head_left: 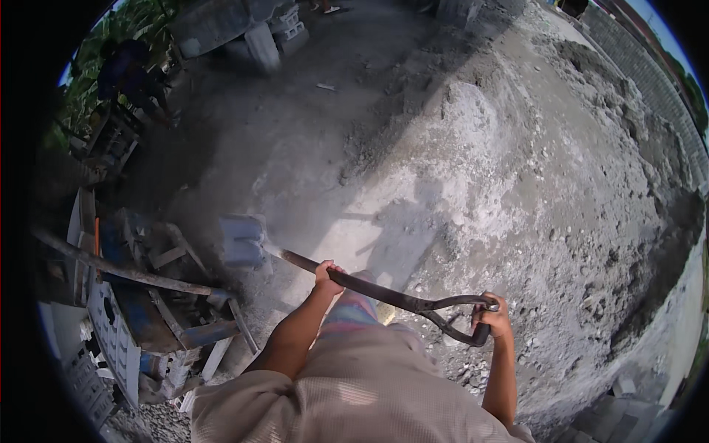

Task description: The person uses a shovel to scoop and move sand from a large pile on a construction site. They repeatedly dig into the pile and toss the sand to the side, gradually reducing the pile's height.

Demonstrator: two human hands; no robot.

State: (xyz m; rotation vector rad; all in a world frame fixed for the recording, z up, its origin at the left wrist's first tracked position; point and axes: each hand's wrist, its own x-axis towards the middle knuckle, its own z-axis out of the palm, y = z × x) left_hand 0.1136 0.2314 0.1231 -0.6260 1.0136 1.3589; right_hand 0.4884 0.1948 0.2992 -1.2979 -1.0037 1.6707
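A shovel (384, 294) with a dark shaft lies across the front of my body. My left hand (329, 277) is closed round the shaft, partway toward the blade. At the other end, my right hand (493, 316) grips the crossbar of the D-shaped handle. The flat metal blade (243, 241) points to the left, over grey dusty ground beside a wooden and metal frame. Whether the blade touches the ground, I cannot tell. No load can be made out on it.
A big heap of pale sand and gravel (509, 192) rises on the right. On the left stands a worn wood-and-metal machine (162, 317) with a long pole (122, 267). Another person (133, 77) is at the far left, in shade. Concrete blocks (286, 28) lie at the back.
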